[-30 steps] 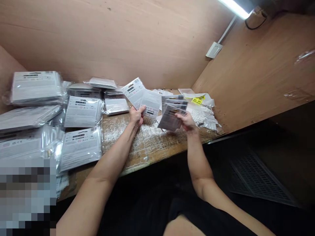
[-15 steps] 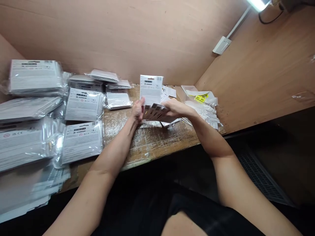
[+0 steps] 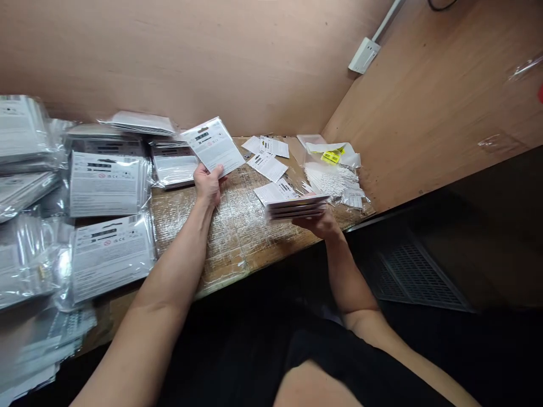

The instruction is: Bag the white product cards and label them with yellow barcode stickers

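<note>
Above the film-wrapped bench top (image 3: 237, 232), head view | our left hand (image 3: 208, 183) pinches at least one flat, white printed card (image 3: 217, 148), thumb closed over it, near glossy bagged packs (image 3: 106, 183) | our right hand (image 3: 323, 224) holds a squared card stack (image 3: 297, 209) from below, fingers partly hidden, near thin white sticks (image 3: 328, 180)

a white pipe (image 3: 387, 21) rises from a socket (image 3: 363, 55) where two wooden walls (image 3: 424, 107) meet; a dark grate (image 3: 418, 278) lies low at right.

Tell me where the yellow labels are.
In the head view, the yellow labels lie right of centre, just behind the small white pieces and beyond the right hand.
</note>
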{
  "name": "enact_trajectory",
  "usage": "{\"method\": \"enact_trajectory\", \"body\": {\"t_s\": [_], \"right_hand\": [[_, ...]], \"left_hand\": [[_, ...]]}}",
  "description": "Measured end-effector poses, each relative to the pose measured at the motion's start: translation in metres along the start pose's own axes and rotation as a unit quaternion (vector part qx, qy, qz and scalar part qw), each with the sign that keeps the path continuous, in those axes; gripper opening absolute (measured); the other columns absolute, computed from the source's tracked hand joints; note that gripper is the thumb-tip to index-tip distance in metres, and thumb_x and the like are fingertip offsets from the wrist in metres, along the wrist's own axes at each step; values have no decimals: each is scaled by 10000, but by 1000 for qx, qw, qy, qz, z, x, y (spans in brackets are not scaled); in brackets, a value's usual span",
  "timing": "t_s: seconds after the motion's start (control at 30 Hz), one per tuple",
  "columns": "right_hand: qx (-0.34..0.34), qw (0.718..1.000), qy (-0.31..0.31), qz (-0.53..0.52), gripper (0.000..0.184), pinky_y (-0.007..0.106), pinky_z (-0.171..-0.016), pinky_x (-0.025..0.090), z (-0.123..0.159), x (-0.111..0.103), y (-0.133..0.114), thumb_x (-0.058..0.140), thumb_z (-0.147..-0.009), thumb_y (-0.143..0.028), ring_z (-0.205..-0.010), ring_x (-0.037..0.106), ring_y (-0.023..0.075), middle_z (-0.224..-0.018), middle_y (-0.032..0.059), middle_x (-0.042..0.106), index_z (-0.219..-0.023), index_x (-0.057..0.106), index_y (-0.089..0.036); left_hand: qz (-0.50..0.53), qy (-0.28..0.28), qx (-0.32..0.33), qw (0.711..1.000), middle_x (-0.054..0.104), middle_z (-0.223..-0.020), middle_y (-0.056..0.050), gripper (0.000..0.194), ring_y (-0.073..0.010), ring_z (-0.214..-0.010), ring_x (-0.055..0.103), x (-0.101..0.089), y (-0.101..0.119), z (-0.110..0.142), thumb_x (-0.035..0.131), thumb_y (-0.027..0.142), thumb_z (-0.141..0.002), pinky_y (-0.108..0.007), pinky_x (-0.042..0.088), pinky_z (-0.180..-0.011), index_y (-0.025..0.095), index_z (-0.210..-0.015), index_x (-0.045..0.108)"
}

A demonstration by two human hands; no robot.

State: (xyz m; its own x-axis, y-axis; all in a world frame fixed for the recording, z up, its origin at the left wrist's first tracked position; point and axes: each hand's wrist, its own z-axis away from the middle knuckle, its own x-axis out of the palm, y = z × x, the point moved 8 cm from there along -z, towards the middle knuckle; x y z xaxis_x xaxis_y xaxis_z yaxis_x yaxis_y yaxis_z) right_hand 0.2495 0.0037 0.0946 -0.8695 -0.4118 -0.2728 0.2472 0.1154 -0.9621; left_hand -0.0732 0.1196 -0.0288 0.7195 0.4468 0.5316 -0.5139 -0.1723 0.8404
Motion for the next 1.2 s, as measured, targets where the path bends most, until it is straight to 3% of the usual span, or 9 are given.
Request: {"method": "enact_trajectory", "body": {"t_s": [0.13, 0.23, 0.5, 0.67, 0.77, 0.87, 0.93, 1.07, 1.2], "right_hand": [[86, 979, 74, -168, 553, 392, -894, 628, 32, 8, 68, 1001, -553, -339, -901, 748, 259, -962, 55, 775, -1031, 758, -205], [120, 975, 79, -170, 528, 391, -943, 619, 40, 7, 84, 999, -577, -335, -950, 759, 258, -1013, 73, 792, -1030, 773, -186], [279, 949, 65, -129, 604, 349, -865, 619, 64, -89, 91, 1022, -590, -312, -936, 771, 253, -1123, 150, 798, -1100, 772, -106], [163, 952, 187, -182, 593, 365, -920, 622, 55, -93, 89, 1030, -576, -301, -945, 765, 229, -1105, 94, 805, -1085, 762, -156], [87, 936, 248, -233, 560, 366, -951, 619, 51, -88, 84, 1029, -572, -308, -933, 761, 215, -1075, 59, 810, -1052, 768, -185], [58, 929, 263, -254, 531, 413, -981, 621, 46, -79, 81, 1021, -589, -327, -929, 765, 237, -1067, 57, 811, -1037, 771, -193], [47, 929, 255, -266, 520, 446, -1001, 621, 37, -69, 78, 1012, -616, -351, -958, 769, 257, -1087, 66, 809, -1050, 775, -192], [31, 928, 233, -289, 500, 473, -1022, 622, 3, -32, 72, 986, -682, -408, -1008, 771, 277, -1135, 81, 801, -1075, 770, -188], [1, 939, 220, -265, 494, 486, -1064, 602, -33, -3, 68, 937, -750, -478, -1059, 767, 286, -1190, 96, 786, -1100, 752, -183]], "left_hand": [[-13, 17, -11, 1000, 712, -1056, -99, 482, -192, -747, 674, -1, -1, 0, 813, 191, -609, -209, 568, -578, 133, -1054, 640], [-18, 22, -17, 999, 699, -1075, -64, 542, -179, -748, 653, -1, 1, 0, 765, 171, -595, -212, 561, -600, 171, -1112, 604], [8, 28, -36, 999, 662, -1016, -42, 498, -187, -778, 622, -2, 5, -4, 713, 184, -548, -224, 531, -593, 178, -1021, 559], [-102, 34, -1, 994, 660, -1033, -62, 481, -195, -875, 641, -10, 7, -9, 658, 84, -575, -251, 559, -770, 138, -1039, 541], [-327, 36, 37, 944, 655, -1107, -110, 683, -290, -1010, 657, -12, 20, -2, 682, 8, -605, -417, 559, -996, 103, -1265, 532], [-488, -7, 184, 853, 582, -1305, -199, 721, -424, -1256, 569, 20, 43, 29, 804, 95, -704, -603, 426, -1180, 101, -1382, 558], [-463, -78, 236, 851, 567, -1299, -209, 388, -431, -1302, 536, 53, 44, 62, 823, 238, -795, -592, 424, -1195, 103, -1133, 690], [-284, -232, 52, 929, 614, -1258, -173, 380, -409, -1341, 534, 95, 0, 117, 768, 513, -906, -540, 458, -1202, 135, -925, 740], [-103, -355, -231, 900, 687, -1218, -194, 604, -432, -1277, 617, 104, -47, 159, 762, 695, -922, -553, 553, -1124, 122, -1112, 737]]}}
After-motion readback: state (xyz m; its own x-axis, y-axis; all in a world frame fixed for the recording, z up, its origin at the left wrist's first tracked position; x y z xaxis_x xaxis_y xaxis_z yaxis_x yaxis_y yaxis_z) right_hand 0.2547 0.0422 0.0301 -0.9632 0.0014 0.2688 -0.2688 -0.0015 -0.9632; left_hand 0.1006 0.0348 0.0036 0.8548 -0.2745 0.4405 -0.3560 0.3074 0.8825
